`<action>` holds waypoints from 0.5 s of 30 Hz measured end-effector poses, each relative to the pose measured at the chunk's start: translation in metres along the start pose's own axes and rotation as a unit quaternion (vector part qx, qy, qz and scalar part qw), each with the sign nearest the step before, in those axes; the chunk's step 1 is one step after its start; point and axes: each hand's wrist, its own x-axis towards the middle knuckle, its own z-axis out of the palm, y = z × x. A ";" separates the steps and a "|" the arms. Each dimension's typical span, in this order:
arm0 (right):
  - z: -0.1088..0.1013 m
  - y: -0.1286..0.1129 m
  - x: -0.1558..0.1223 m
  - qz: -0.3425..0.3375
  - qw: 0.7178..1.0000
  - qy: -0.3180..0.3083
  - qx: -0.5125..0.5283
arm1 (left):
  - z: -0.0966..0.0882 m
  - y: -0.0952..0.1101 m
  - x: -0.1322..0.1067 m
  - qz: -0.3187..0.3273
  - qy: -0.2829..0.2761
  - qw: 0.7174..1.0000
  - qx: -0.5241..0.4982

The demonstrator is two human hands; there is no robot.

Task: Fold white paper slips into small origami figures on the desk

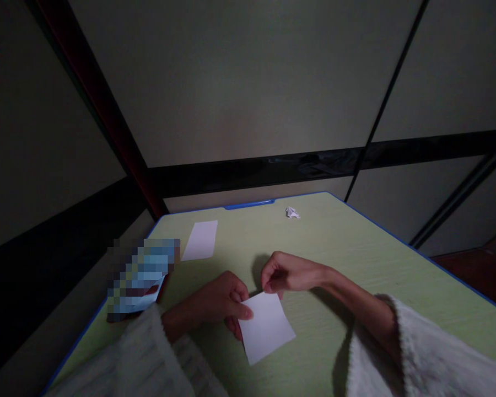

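Observation:
A white, roughly square sheet of paper is held up over the near part of the table. My left hand is closed on its left edge, the thumb lying on top and the fingers curled beneath. At the sheet's far edge, my right hand pinches the paper between thumb and bent fingers. Parts of the fingers under the sheet are hidden. Both wrists come out of white, fuzzy sleeves.
Another white sheet of paper lies at the left back of the pale green table. A small folded white paper piece sits near the far edge. At left is a phone-like device, its screen pixelated. Cabinet panels stand behind.

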 end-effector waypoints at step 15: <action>-0.006 0.003 0.001 -0.032 0.994 0.073 0.072 | 0.002 -0.004 0.008 0.072 0.078 0.994 -0.035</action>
